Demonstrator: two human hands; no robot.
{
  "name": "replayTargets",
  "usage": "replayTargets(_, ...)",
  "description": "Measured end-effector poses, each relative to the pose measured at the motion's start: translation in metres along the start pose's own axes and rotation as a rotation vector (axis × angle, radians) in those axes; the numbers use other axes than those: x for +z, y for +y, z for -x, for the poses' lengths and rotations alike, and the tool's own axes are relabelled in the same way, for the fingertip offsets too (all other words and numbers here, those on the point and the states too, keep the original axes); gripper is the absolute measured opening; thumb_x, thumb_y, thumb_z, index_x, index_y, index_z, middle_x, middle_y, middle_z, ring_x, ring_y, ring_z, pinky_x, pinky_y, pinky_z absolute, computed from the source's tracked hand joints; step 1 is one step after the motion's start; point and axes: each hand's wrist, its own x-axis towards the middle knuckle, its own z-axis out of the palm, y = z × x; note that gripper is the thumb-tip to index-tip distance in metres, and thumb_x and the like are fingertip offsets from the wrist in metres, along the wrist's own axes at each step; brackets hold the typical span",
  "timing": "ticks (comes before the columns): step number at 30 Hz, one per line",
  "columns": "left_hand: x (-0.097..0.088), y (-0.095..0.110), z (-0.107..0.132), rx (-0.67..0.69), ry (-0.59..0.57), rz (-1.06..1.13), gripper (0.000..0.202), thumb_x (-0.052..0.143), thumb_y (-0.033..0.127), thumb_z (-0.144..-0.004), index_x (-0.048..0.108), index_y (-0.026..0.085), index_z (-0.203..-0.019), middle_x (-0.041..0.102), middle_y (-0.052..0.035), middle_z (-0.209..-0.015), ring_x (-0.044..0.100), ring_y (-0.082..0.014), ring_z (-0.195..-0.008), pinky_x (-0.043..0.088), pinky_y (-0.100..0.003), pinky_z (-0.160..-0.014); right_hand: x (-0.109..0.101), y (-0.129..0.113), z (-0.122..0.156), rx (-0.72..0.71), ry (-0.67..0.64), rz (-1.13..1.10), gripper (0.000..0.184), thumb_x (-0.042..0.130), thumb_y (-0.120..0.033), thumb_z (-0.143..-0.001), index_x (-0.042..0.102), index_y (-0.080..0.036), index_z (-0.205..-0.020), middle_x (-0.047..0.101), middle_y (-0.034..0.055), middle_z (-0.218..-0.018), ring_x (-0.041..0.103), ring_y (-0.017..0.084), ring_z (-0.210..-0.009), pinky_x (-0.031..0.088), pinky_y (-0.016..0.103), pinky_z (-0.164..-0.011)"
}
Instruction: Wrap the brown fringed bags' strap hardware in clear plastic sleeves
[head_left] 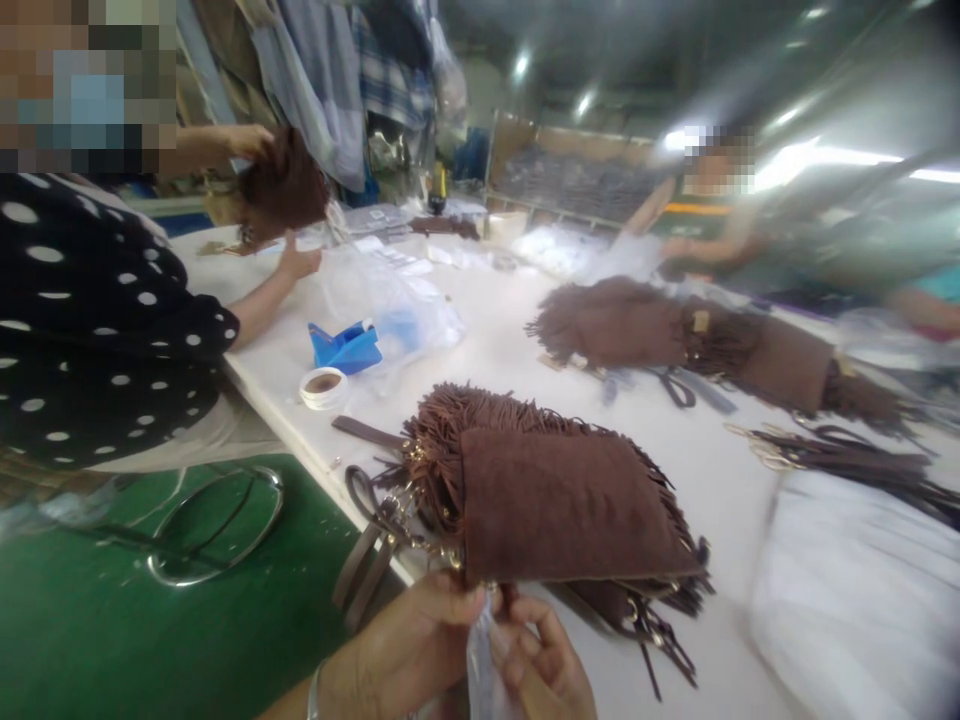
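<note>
Right now the left hand (420, 645) and right hand (544, 670) both pinch clear plastic (484, 668), the fringed brown bag (570, 500) touching them at twelve o'clock

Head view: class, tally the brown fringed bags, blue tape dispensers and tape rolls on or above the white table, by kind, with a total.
Brown fringed bags: 4 (one at the left hand, seemingly two across the table, one in a co-worker's hand)
Blue tape dispenser: 1
Tape roll: 1
Total: 6
</note>
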Motion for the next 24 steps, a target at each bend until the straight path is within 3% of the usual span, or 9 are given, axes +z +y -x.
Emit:
replayTargets(7,0.003,-0.007,-0.002,0.075,0.020,0.042,0.012,0.071,0.020,-0.080,0.067,0.009,-0.081,0.062,-0.0096,-0.084,0.060,-0.0189,-0.076,0.045,-0.029,-0.074,0.008,-0.003,0.001,-0.018,0.025,-0.045,0.045,0.087,-0.048,-0.057,0.053,-0.022,-0.073,0.068,0.0020,-0.070,0.060,0.016,-0.056,0.047,0.027,-0.055)
replayTargets(14,0.003,-0.009,0.001,0.093,0.150,-0.063,0.028,0.084,0.032,-0.071,0.070,0.011,-0.085,0.066,-0.0094,-0.086,0.062,-0.0197,-0.081,0.043,-0.026,-0.076,0.003,0.002,0.000,-0.024,0.041,-0.108,0.040,0.088,-0.041,-0.056,0.058,-0.022,-0.073,0.069,0.0009,-0.072,0.058,0.014,-0.055,0.046,0.024,-0.057)
replayTargets(20,0.008,-0.007,0.002,0.089,0.108,-0.013,0.017,0.079,0.024,-0.074,0.069,0.011,-0.073,0.066,-0.0101,-0.086,0.060,-0.0178,-0.077,0.043,-0.026,-0.076,0.000,0.008,-0.005,-0.061,-0.030,-0.119,0.046,0.089,-0.049,-0.050,0.059,-0.021,-0.069,0.068,0.0018,-0.072,0.058,0.015,-0.056,0.046,0.025,-0.057)
replayTargets(24,0.013,-0.008,-0.002,0.078,0.002,0.046,0.013,0.072,0.016,-0.078,0.066,0.011,-0.067,0.066,-0.0102,-0.082,0.060,-0.0171,-0.073,0.044,-0.027,-0.077,-0.008,0.012,-0.005,0.025,-0.059,-0.142,0.048,0.089,-0.051,-0.051,0.061,-0.021,-0.078,0.061,0.0000,-0.059,0.049,0.012,-0.040,0.036,0.022,-0.043)
